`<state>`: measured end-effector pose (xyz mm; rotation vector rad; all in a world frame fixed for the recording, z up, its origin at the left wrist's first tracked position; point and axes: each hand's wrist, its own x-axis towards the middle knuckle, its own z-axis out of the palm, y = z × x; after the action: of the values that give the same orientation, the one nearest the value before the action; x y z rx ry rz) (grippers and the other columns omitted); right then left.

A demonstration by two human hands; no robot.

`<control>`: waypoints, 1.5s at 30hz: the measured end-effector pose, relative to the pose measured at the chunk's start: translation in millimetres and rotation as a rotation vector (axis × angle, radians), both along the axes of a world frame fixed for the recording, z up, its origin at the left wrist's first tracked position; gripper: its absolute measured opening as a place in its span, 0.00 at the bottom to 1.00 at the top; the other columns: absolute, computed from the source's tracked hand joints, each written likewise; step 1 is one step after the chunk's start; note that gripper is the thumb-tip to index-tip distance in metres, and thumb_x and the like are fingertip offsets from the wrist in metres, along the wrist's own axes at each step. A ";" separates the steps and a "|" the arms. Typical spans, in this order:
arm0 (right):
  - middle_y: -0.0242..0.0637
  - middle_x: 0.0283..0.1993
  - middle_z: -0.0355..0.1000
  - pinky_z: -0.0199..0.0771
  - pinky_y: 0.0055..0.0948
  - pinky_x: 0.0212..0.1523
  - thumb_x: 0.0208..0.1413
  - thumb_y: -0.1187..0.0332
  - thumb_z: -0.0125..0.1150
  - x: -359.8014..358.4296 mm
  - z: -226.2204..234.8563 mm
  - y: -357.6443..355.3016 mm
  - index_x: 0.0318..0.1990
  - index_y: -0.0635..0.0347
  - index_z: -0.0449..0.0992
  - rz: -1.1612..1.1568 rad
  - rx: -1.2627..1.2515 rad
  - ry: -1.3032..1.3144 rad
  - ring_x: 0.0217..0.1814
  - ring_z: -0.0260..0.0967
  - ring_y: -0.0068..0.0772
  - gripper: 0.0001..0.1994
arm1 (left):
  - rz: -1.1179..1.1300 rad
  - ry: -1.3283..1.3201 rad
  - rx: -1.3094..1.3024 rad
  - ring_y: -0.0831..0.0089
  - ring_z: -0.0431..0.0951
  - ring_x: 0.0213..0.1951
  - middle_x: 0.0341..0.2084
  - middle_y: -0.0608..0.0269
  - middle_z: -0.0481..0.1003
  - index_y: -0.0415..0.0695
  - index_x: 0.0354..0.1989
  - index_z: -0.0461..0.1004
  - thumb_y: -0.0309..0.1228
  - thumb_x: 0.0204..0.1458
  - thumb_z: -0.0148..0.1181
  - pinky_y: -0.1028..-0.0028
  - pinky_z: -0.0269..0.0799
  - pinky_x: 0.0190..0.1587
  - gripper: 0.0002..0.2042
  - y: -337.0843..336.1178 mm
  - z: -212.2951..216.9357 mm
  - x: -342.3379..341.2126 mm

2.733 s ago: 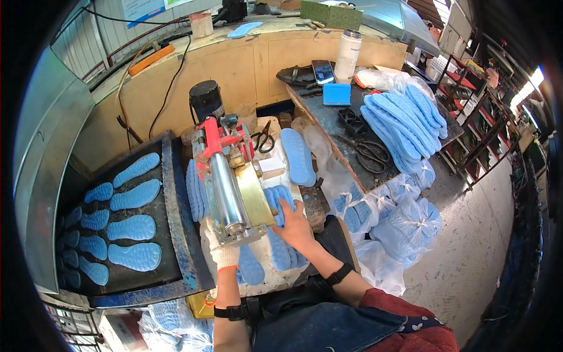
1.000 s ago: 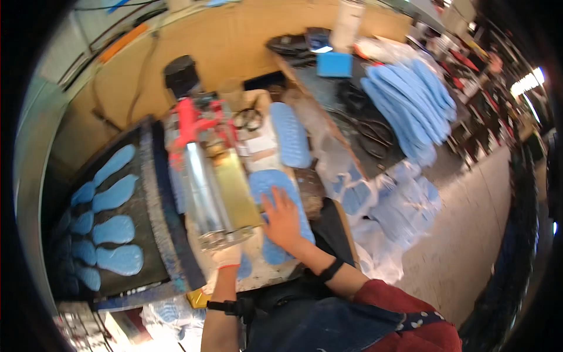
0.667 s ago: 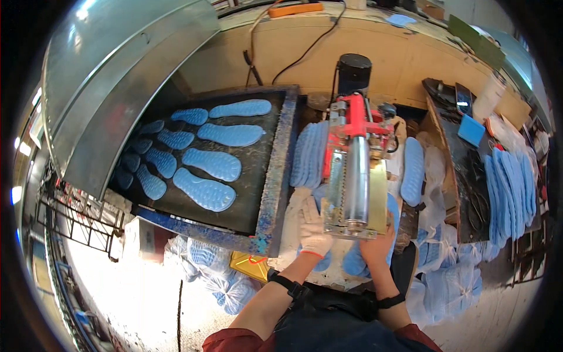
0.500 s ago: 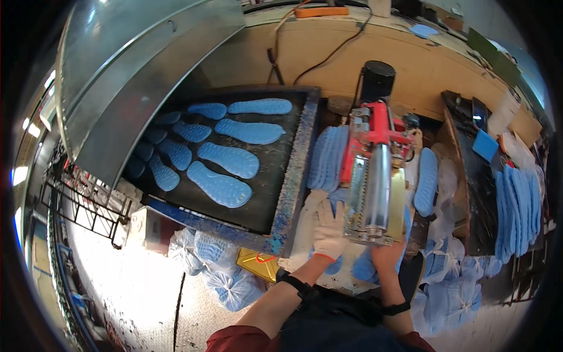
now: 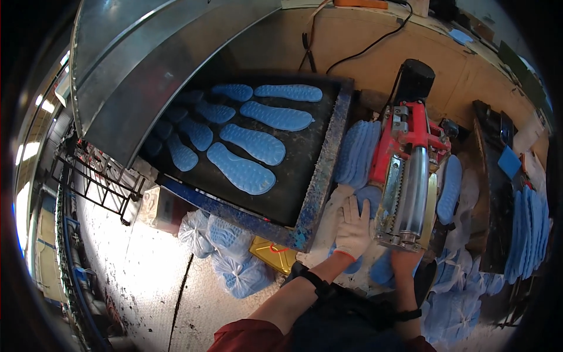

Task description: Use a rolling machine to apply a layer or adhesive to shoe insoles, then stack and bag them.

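My left hand [image 5: 353, 230], in a pale glove, lies with fingers outstretched on a blue insole [image 5: 368, 198] just left of a red-framed machine with a shiny metal roller [image 5: 415, 188]. My bare right hand [image 5: 406, 262] reaches under the near end of that machine; its fingers are hidden, so I cannot see what they hold. Other blue insoles [image 5: 382, 270] lie below and between my hands, partly covered. A stack of blue insoles [image 5: 356, 154] stands beside the machine on its left, and a single insole [image 5: 449, 189] leans on its right.
Dimpled blue insoles [image 5: 241, 170] lie in rows on a black belt [image 5: 293, 199] under a metal hood [image 5: 164, 64]. Bagged insoles [image 5: 240, 276] and a yellow tin [image 5: 272, 253] are below it. More insoles [image 5: 526, 234] hang at the right.
The view has shifted, so everything sits further right in it. Less of the blue piece beside my right hand shows now. My left hand stays flat by the machine.
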<state>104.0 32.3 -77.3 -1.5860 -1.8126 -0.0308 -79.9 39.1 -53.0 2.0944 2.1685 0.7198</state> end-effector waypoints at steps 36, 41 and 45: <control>0.56 0.62 0.55 0.58 0.42 0.62 0.56 0.78 0.52 19.3 0.0 -4.1 0.63 0.66 0.55 -0.065 -0.011 0.339 0.64 0.55 0.57 0.26 | 0.052 -0.570 0.221 0.59 0.74 0.45 0.45 0.53 0.74 0.38 0.51 0.70 0.34 0.49 0.61 0.67 0.68 0.50 0.21 11.4 -39.1 -6.6; 0.45 0.50 0.68 0.70 0.30 0.44 0.54 0.75 0.58 19.0 2.1 -2.5 0.58 0.65 0.62 -0.055 -0.123 0.698 0.48 0.69 0.34 0.24 | 0.023 -0.498 0.101 0.60 0.73 0.47 0.45 0.52 0.73 0.38 0.53 0.68 0.34 0.53 0.57 0.65 0.67 0.52 0.20 7.0 -53.6 -22.8; 0.45 0.46 0.72 0.69 0.28 0.46 0.61 0.73 0.48 36.2 1.7 1.5 0.53 0.67 0.68 -0.018 -0.209 0.880 0.44 0.71 0.32 0.14 | 0.108 -0.589 0.126 0.63 0.75 0.44 0.40 0.54 0.76 0.38 0.50 0.70 0.31 0.49 0.61 0.68 0.70 0.49 0.19 0.3 -51.3 -13.1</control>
<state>140.2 33.8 -75.6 -1.4157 -1.1212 0.7512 -93.0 39.4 -104.3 1.5382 1.9409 1.3127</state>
